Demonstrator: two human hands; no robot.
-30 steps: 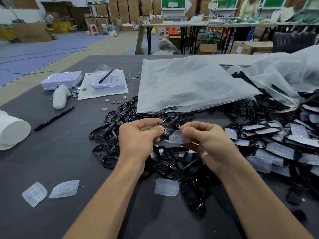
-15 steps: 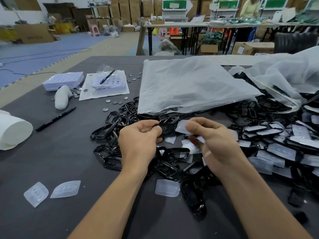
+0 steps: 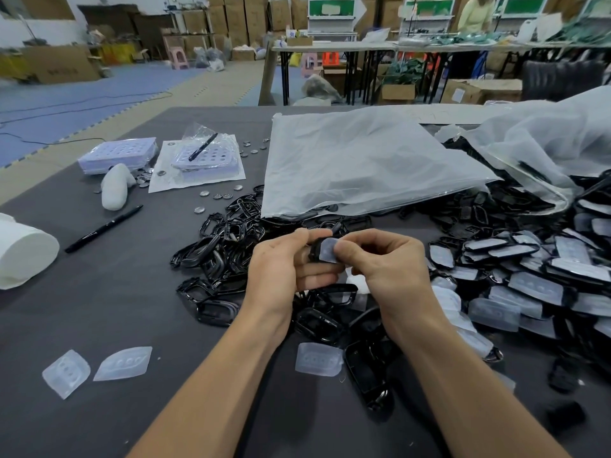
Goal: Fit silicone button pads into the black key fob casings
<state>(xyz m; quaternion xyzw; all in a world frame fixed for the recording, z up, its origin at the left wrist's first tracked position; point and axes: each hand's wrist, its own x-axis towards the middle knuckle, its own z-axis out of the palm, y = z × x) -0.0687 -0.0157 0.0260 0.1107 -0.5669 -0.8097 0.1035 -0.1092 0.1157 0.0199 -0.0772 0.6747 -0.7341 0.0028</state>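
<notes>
The left hand (image 3: pixel 281 266) gripped a black key fob casing (image 3: pixel 313 252) between the thumb and curled fingers. The right hand (image 3: pixel 390 262) pinched a translucent silicone button pad (image 3: pixel 326 249) by one edge, thumb and forefinger closed on it. Both parts were held above the grey table (image 3: pixel 99 309), over the heap of empty casings (image 3: pixel 231 246). The pad lay tilted against the casing's open face. I could not tell whether any edge had entered the frame, because the fingers covered most of the casing.

From my station I logged these hazards:

1. Reversed fit. The pad appeared tapered. If it were offered the wrong way round, I judged that the button domes would miss their openings.
2. Partial seating. The pad is soft. Pressure at the pinched edge alone could fold a corner under the rim and leave the far side proud.
3. Drop. A slack pinch would let the pad fall among the glossy black frames below, near another loose pad (image 3: pixel 317 358), where it could be confused with that one.
4. Mixed stock. The pile of fitted casings (image 3: pixel 529 276) lay to the right, with its edge near the empty ones. An unfinished unit set down carelessly could pass as complete.
</notes>
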